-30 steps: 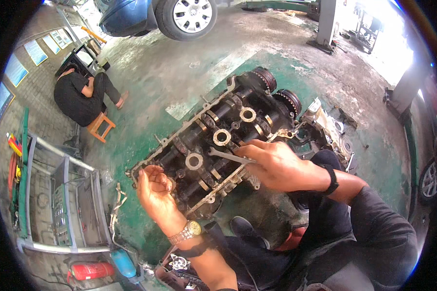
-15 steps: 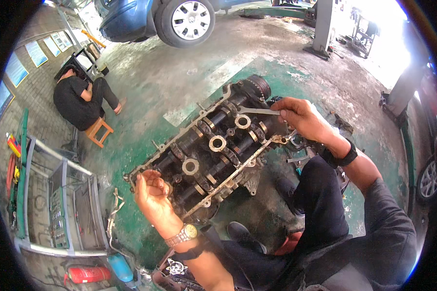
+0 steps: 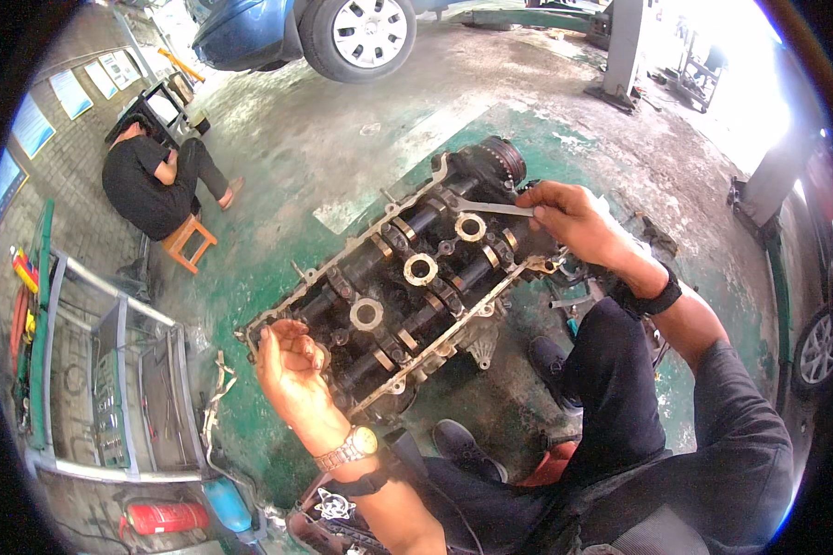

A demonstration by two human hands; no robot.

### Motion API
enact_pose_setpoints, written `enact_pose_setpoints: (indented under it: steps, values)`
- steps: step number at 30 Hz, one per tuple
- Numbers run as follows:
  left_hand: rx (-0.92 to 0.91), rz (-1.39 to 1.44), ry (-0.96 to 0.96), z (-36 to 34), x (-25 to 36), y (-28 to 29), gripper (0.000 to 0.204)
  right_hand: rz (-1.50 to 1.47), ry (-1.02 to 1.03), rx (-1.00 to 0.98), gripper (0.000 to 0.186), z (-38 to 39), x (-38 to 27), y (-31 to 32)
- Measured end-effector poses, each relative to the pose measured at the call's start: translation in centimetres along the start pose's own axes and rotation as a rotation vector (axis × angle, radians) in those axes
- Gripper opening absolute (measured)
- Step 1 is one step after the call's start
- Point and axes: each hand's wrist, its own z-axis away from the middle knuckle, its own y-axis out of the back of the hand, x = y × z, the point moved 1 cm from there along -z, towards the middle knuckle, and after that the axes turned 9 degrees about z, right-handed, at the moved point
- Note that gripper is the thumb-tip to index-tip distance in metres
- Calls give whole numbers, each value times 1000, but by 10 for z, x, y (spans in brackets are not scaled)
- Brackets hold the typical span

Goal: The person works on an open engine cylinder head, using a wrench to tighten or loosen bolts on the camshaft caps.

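Note:
A dark engine cylinder head (image 3: 407,305) lies diagonally before me, with camshafts, three pale round rings along its middle and a toothed cam wheel (image 3: 500,159) at the far end. My right hand (image 3: 569,222) is closed on a steel wrench (image 3: 495,209), whose head reaches onto the parts near that far end. My left hand (image 3: 290,365) is at the near left end of the cylinder head, fingers curled beside its rim; what they hold, if anything, is hidden. My knee and shoes are below the engine.
A crouching person (image 3: 148,176) is beside an orange stool (image 3: 194,254) at left. A metal rack (image 3: 111,305), red extinguisher (image 3: 162,516) and blue cylinder (image 3: 227,504) stand left. A blue car (image 3: 236,32), lift post (image 3: 625,55) and loose engine parts (image 3: 648,236) surround the work.
Since one second ago my right hand and the wrench have moved up and right, from mid-engine to the far end. My left hand has shifted slightly left.

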Motion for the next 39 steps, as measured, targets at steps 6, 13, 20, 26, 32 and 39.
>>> enact_pose_setpoints:
  steps: [6, 13, 20, 26, 32, 39]
  values:
    - [3, -28, -10, 1, 0, -2, 34, 4, 29, -1, 25, -3, 4, 2]
    - [-4, -15, -23, 1, 1, -4, 34, 101, -18, -106, 26, -30, 20, 14]
    - [-6, -14, -42, 1, 0, -4, 33, 71, 100, -112, 16, -57, 30, 19]
    - [-13, -43, -51, 1, -1, -2, 33, 234, 44, -170, 23, -72, 30, 27]
    - [-1, -20, -26, 0, -1, 0, 33, 302, 273, -105, 22, -70, 34, 21]
    - [-9, -20, -10, -1, 0, -1, 33, 374, 235, -24, 22, -53, 28, 18]
